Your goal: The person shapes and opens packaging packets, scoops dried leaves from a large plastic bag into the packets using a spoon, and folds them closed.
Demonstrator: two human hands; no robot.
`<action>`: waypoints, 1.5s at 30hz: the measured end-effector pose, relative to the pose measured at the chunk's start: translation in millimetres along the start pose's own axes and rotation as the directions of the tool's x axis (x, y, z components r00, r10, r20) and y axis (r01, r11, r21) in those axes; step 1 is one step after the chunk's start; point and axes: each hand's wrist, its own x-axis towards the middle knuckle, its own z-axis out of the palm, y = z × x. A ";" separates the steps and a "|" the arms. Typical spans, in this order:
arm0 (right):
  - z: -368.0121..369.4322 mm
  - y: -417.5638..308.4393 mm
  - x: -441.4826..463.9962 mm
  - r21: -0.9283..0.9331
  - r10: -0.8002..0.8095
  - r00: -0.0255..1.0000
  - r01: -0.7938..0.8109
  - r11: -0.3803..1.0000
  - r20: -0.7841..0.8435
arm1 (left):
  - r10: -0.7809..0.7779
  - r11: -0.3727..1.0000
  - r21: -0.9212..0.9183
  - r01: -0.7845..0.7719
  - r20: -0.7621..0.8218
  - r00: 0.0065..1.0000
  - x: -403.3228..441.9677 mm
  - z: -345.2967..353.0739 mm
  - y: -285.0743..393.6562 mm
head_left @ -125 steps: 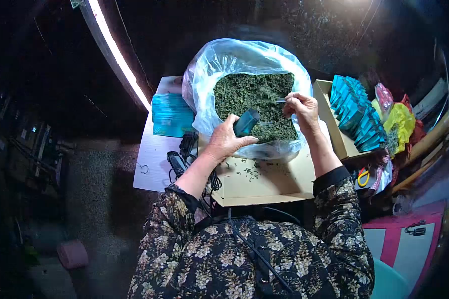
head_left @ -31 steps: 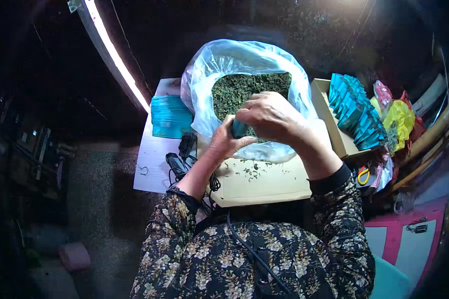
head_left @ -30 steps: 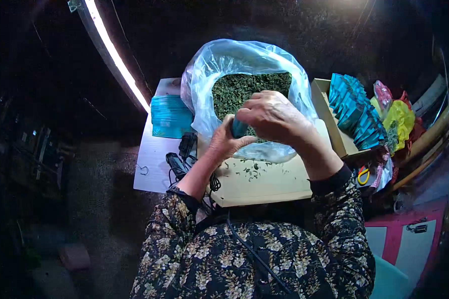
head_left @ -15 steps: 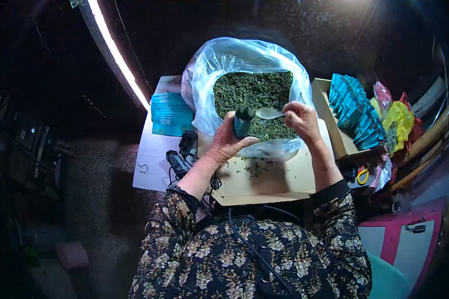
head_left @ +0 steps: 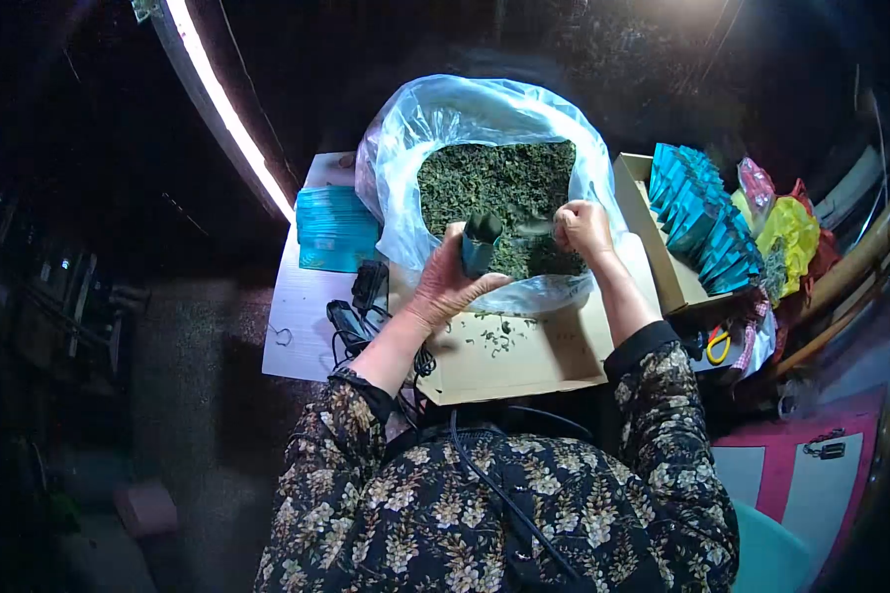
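My left hand [head_left: 452, 281] is wrapped round a small dark teal packet [head_left: 479, 247], held upright with its mouth open at the top. My right hand [head_left: 584, 229] grips a spoon [head_left: 536, 227], whose bowl is blurred and points left toward the packet. Whether anything lies in the spoon cannot be made out. Both hands are over a large clear plastic bag [head_left: 405, 178] full of dark green dried leaves [head_left: 494, 176]. The bag stands in an opened cardboard box, with its rim folded outward.
A stack of flat teal packets [head_left: 338, 229] lies on the white table [head_left: 292, 341] at left, near black cables [head_left: 351, 326]. Leaf bits are scattered on the cardboard flap [head_left: 534, 361]. At right, a cardboard box [head_left: 653, 237] holds several teal packets [head_left: 700, 217] beside coloured plastic bags [head_left: 789, 247].
My right hand has turned over into a tighter fist and shifted slightly left, and the spoon has tilted and blurred. My left hand with the packet has barely moved.
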 end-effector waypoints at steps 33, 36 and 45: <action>-10.0 -123.3 -69.4 -0.409 -0.742 0.532 0.833 0.373 0.408 | -0.366 0.884 0.327 0.334 0.043 0.929 3.8 0.3 13.5; 0.1 -135.7 -76.1 -0.404 -0.776 0.305 0.912 0.071 0.552 | -0.287 0.900 0.349 0.262 0.020 0.958 0.3 1.6 6.7; -28.7 -108.9 -77.1 -0.543 -0.844 0.496 0.775 0.323 0.205 | -0.024 0.998 -0.051 0.021 -0.056 0.998 -4.3 5.3 -16.2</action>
